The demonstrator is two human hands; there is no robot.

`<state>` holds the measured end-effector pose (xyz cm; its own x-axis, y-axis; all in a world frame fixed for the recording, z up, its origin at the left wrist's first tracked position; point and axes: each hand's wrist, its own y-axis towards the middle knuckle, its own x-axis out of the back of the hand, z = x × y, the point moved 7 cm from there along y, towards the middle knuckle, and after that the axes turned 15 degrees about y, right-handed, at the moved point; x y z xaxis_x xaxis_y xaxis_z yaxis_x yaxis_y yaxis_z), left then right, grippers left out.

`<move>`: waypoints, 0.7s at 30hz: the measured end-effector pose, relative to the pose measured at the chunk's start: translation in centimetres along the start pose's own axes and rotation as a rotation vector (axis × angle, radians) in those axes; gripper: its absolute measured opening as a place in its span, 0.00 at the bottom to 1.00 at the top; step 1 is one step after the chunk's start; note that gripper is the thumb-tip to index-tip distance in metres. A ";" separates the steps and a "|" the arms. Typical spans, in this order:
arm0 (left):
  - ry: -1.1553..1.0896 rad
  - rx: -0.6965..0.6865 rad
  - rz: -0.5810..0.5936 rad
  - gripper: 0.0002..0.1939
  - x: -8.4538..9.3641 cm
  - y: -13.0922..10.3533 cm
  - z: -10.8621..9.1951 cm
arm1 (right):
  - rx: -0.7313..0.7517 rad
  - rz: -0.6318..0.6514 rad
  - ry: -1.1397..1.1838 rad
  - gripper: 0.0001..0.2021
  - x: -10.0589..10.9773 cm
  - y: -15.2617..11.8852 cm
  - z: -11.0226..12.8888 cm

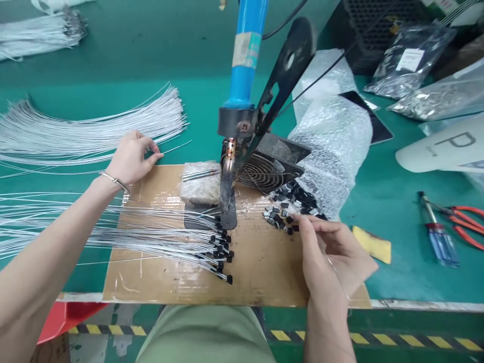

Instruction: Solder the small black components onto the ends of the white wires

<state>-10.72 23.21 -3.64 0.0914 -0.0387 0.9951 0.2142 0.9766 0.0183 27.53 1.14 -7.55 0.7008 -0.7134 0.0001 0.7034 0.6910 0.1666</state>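
Note:
My left hand [132, 156] pinches one thin white wire [177, 147], whose end sticks out to the right of my fingers. Just behind it lies a large fanned bundle of loose white wires [132, 121]. My right hand [328, 247] has thumb and fingertips pressed together at the edge of a pile of small black pieces [283, 212]; what is between them, if anything, is too small to make out. Below my left hand, several wires tipped with black end pieces [223, 247] lie across the cardboard sheet [260, 272].
A blue-handled heating tool [244, 75] with a bent metal nozzle [227, 181] stands over the cardboard, before a small fan [260, 171]. Bubble wrap [333, 136], a yellow sponge [372, 245], a screwdriver [440, 237] and red-handled pliers [469, 222] lie to the right.

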 end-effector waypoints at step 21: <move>-0.299 0.009 -0.161 0.09 6.7 -11.0 -1.7 | 0.112 -0.102 0.166 0.15 1.3 0.2 1.4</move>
<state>-10.79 11.81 2.61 -0.2322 -0.1303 0.9639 0.1942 0.9648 0.1772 28.42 0.19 -6.19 0.6434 -0.7434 -0.1829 0.7604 0.5927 0.2657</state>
